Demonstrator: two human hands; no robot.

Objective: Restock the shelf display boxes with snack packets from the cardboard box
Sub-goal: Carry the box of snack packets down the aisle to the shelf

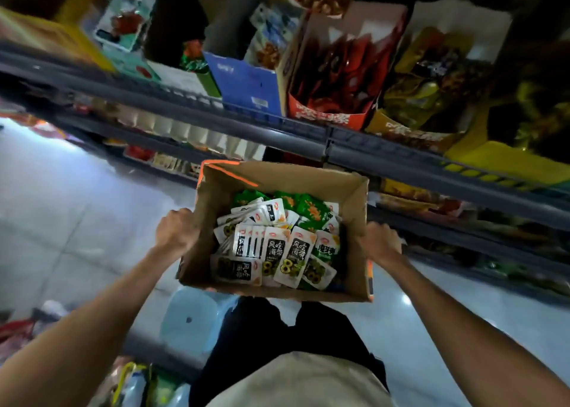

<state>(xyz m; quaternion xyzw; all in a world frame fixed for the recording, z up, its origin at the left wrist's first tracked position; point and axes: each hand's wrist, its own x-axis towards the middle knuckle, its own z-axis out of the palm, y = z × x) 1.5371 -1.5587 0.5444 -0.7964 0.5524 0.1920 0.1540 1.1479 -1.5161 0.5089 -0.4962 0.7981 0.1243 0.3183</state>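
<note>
An open brown cardboard box [354, 209] is held up in front of me, just below the shelf rail. It holds several white and green snack packets [277, 246] lying in a loose heap. My left hand [175, 230] grips the box's left wall, fingers curled over the edge. My right hand [381, 240] grips the right wall the same way. Above stand the shelf display boxes: a blue one [246, 89], a red one [336, 67] with red packets and a yellow one [431, 76] with dark packets.
A grey shelf rail [339, 147] runs across above the box, with lower shelves of goods to the right. A pale blue plastic stool [191, 317] stands on the tiled floor by my legs. Bags of goods lie on the floor at lower left.
</note>
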